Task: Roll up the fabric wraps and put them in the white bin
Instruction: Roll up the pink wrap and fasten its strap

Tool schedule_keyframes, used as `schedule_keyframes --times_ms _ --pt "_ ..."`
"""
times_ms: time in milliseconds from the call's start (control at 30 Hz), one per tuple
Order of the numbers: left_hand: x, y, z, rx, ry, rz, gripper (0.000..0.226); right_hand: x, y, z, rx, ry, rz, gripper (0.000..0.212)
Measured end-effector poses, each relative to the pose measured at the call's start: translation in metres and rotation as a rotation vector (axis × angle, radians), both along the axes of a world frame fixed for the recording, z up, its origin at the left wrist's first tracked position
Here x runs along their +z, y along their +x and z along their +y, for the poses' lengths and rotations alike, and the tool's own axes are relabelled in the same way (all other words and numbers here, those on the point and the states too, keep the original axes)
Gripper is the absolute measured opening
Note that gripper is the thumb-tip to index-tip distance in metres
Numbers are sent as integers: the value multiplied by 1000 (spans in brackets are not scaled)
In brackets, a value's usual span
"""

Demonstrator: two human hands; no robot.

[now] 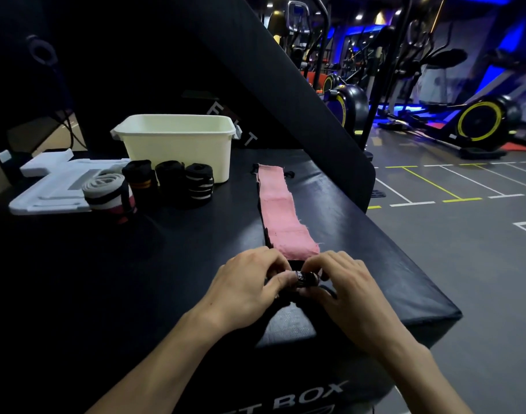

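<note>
Right now we have both hands down on the black padded box (196, 264), close together at its near edge. Our left hand (249, 286) and our right hand (344, 283) each curl their fingers over the small black rolled end (305, 278) of the pink wrap (281, 210), pinching it from either side, with the thumbs tucked in toward the roll. White lettering shows on that rolled end, too small for us to read.

From the roll between our fingers, the pink wrap runs flat and straight away from us across the box top, its far end lying near the right front corner of the white bin (178, 141). Its edges look a little frayed, and a dark strip shows along its left side.

The white bin sits at the back of the box, upright, well apart from our hands. We see only its rim and outer wall from here, so we cannot tell what lies inside it.

Just in front of the bin stand four rolled wraps in a row: a grey and white roll (107, 191) at the left, then a black roll with an orange stripe (139, 179), a plain black roll (170, 177), and a black roll with white stripes (199, 183). All four are outside the bin. Left of them lies a white foam piece (46, 186).

Beyond the box, exercise bikes (477, 124) stand on a grey floor marked with white and yellow lines.
</note>
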State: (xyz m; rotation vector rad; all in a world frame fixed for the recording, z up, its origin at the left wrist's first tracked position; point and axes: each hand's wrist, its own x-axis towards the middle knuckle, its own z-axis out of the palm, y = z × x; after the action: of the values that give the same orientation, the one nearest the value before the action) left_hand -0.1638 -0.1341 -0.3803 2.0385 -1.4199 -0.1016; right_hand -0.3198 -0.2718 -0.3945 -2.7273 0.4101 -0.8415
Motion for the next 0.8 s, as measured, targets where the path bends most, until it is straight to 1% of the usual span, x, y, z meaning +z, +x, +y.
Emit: schedule_keyframes --times_ms 67,167,233,267,333,367,433,500,600,633,700,733,800 --pt "0 0 0 -8 28 45 22 4 -5 -3 26 28 23 30" --pt "0 0 3 -42 84 80 35 9 -16 -4 88 66 75 37" --pt "-1 -1 5 -49 93 84 35 11 -19 -5 113 66 114 40" --pt "0 -1 6 -46 88 91 36 11 -19 -5 117 66 127 39" --pt "0 -2 6 -35 72 107 37 9 -16 -8 104 31 143 29" --pt "0 -3 7 -29 57 114 36 6 -14 -9 92 10 146 22" --pt "0 -4 7 -18 0 110 28 4 -12 -11 81 15 149 22" --pt "3 -4 9 -24 -40 70 27 3 -10 -12 86 26 134 29" --pt "7 -1 12 -68 0 25 43 2 -7 -11 86 12 93 33" --pt "8 0 13 -68 10 3 45 1 -6 -10 74 -2 74 33" --pt "7 1 12 -55 8 -22 41 -2 -4 -8 34 -45 23 23" --pt "6 1 11 -48 8 -20 38 -5 -4 -6 13 -66 -8 17" --pt "6 2 9 -35 15 7 39 -7 -4 -1 -22 -104 -42 15"
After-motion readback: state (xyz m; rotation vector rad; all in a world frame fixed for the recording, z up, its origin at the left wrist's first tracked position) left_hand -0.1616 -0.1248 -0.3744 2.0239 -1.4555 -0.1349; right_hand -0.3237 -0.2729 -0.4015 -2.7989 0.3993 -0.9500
